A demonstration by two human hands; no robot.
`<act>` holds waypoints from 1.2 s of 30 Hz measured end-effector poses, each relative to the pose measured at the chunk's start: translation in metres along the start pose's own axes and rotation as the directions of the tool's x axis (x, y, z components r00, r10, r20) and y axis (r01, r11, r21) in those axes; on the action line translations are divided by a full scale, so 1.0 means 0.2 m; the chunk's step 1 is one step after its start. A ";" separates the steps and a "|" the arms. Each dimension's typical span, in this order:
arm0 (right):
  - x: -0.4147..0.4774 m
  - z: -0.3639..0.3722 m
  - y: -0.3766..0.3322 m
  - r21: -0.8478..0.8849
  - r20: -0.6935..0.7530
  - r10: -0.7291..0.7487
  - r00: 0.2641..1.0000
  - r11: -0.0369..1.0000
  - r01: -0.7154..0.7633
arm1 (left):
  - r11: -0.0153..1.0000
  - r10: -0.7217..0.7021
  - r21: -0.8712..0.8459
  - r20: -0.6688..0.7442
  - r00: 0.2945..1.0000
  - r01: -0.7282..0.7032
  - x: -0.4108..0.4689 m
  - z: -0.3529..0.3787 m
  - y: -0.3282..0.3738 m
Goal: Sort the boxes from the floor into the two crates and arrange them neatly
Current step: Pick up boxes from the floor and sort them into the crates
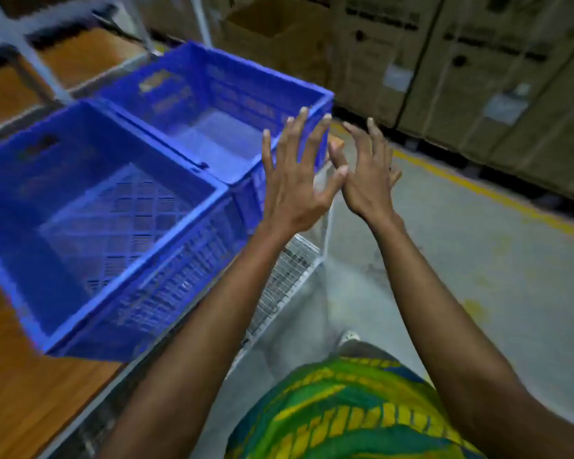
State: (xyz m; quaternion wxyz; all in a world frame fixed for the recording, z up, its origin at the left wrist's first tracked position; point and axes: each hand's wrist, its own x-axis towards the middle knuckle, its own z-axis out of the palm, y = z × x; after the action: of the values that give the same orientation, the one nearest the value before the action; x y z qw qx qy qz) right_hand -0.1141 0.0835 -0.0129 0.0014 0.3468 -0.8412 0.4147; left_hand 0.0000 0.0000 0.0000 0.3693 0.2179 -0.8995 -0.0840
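1. A wooden table (20, 376) carries two blue crates, and nothing shows inside either.
2. The near crate (153, 303) sits at the left, with the far crate (193, 84) just beside it, further back.
3. A wire mesh panel (289, 273) hangs below the table edge.
4. The left hand (292, 183) is raised with its fingers spread and holds nothing; it covers the far crate's right corner.
5. The right hand (367, 183) is just beside it, fingers loosely spread and empty. A blurred tan scrap (337, 142) shows between the hands.
6. The grey floor (478, 276) has a yellow line (478, 190); big cartons (478, 77) stand behind it.
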 end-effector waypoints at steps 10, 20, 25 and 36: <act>-0.49 -0.19 0.88 -0.094 0.020 0.537 0.844 0.841 -0.533 | 0.868 0.034 -0.420 0.580 0.814 0.263 -0.34 0.77 0.28; -1.07 -0.39 1.21 0.056 -0.181 0.854 0.487 0.504 -0.862 | 0.715 0.258 -0.464 0.871 0.419 0.524 -0.53 1.13 0.57; -1.32 -0.33 1.06 0.269 -0.403 0.885 0.232 0.357 -0.895 | 0.711 0.561 -0.576 0.810 0.168 0.404 -0.57 1.18 0.78; -1.84 0.18 0.44 0.619 -0.542 0.769 -0.338 0.094 -0.779 | 0.690 0.720 -0.660 0.588 -0.368 0.295 -0.86 0.97 0.80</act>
State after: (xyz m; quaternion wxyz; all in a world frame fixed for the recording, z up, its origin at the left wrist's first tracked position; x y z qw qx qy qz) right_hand 0.1250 0.3099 -0.2036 0.1148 -0.5593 -0.7190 0.3962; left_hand -0.0806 0.2181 -0.1962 -0.4551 -0.2905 -0.7326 -0.4145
